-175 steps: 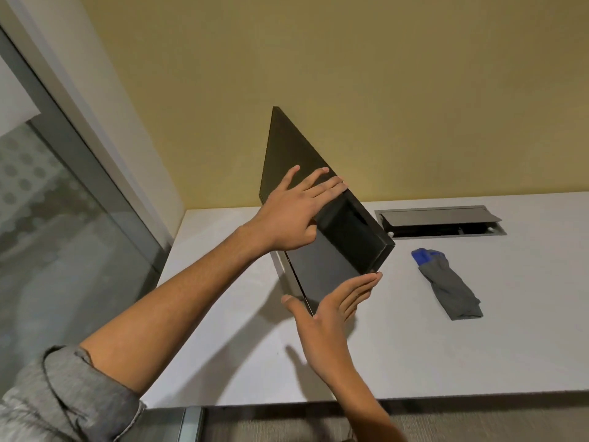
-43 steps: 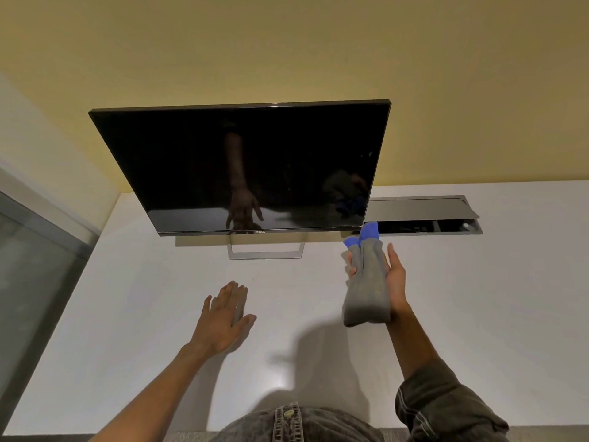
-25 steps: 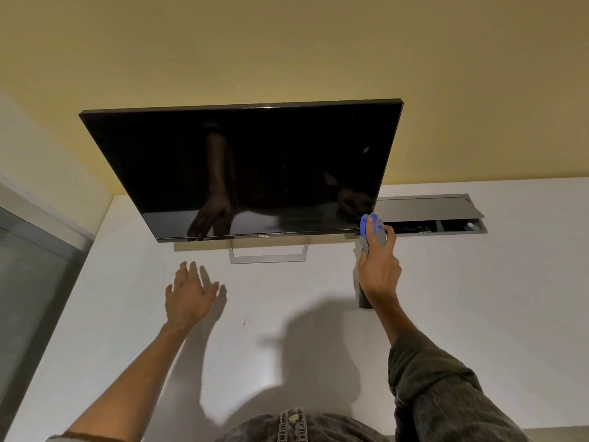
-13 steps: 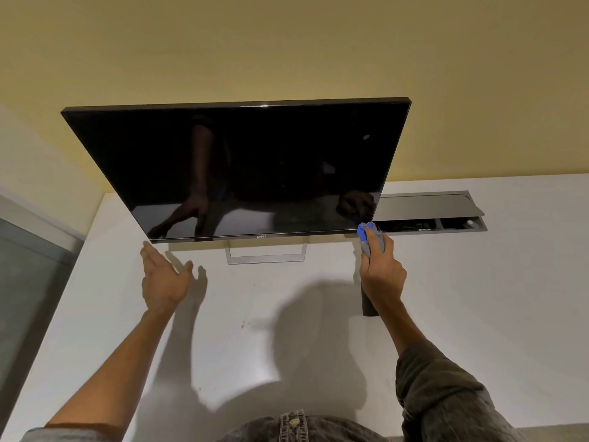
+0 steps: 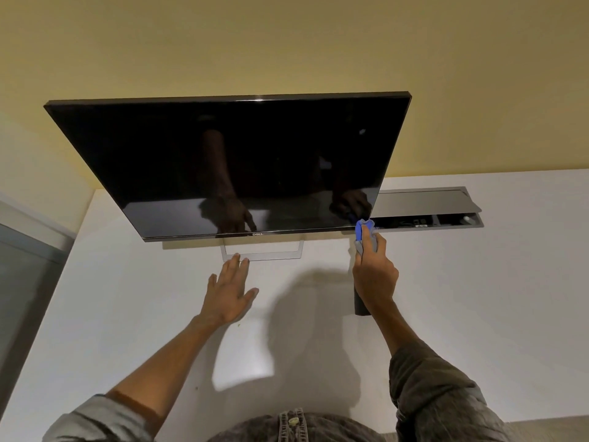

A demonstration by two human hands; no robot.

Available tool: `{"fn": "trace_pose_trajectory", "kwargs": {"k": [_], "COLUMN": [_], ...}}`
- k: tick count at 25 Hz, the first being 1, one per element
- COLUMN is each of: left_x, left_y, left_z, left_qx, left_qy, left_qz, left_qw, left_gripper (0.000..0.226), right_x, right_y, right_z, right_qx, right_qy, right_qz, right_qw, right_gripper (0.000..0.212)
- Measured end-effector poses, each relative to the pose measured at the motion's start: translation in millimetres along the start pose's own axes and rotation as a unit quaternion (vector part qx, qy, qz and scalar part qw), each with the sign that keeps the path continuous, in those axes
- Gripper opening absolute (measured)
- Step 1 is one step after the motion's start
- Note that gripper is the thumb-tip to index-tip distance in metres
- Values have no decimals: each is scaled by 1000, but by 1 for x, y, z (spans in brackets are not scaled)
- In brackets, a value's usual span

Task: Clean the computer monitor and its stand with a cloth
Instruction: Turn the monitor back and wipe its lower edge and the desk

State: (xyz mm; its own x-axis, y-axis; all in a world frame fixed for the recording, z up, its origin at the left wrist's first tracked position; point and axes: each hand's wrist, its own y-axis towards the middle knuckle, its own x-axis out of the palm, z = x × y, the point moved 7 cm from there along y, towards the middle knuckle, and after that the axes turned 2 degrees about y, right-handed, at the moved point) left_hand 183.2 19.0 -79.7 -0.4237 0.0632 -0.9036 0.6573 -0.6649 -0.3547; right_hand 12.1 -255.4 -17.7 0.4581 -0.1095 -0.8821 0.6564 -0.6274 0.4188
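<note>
Head view: right hand point(image 5: 375, 275) closed around the grey-and-blue cloth point(image 5: 365, 234), its blue tip touching the lower right corner of the monitor point(image 5: 229, 167). Left hand point(image 5: 228, 293) open, fingers spread, holding nothing; fingertips at the front bar of the stand point(image 5: 263, 252) on the white desk point(image 5: 478, 298). Cable hatch point(image 5: 427, 207) lies behind the corner. Judgement: wipe in straight, light, overlapping passes from this corner across the screen, bracing the stand so the panel does not tilt.
</note>
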Motion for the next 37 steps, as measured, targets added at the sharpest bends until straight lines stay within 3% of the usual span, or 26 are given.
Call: {"fn": "trace_pose_trajectory", "kwargs": {"k": [5, 10, 19, 23, 27, 34, 37], "left_x": [11, 13, 8, 3, -1, -2, -2], "left_y": [20, 23, 23, 24, 25, 26, 25], "left_z": [-2, -4, 3, 5, 6, 7, 8], "left_qx": [-15, -8, -34, -23, -25, -36, -38], "left_qy": [31, 42, 40, 54, 71, 67, 72], "left_qz": [-57, -52, -42, -47, -57, -68, -72], "left_qw": [998, 998, 998, 997, 995, 995, 994], "left_gripper": [83, 82, 83, 85, 92, 94, 93], "right_x": [5, 13, 21, 6, -4, 18, 20], "right_y": [7, 9, -3, 3, 10, 5, 4], "right_z": [-9, -20, -85, -43, -5, -23, -49], "right_qx": [74, 161, 35, 77, 76, 142, 100], "right_qy": [60, 122, 124, 90, 39, 104, 141], "right_qz": [-65, -123, -181, -135, -69, -148, -164], "right_qw": [993, 972, 975, 984, 994, 973, 971], "right_gripper": [52, 49, 50, 40, 49, 52, 51]}}
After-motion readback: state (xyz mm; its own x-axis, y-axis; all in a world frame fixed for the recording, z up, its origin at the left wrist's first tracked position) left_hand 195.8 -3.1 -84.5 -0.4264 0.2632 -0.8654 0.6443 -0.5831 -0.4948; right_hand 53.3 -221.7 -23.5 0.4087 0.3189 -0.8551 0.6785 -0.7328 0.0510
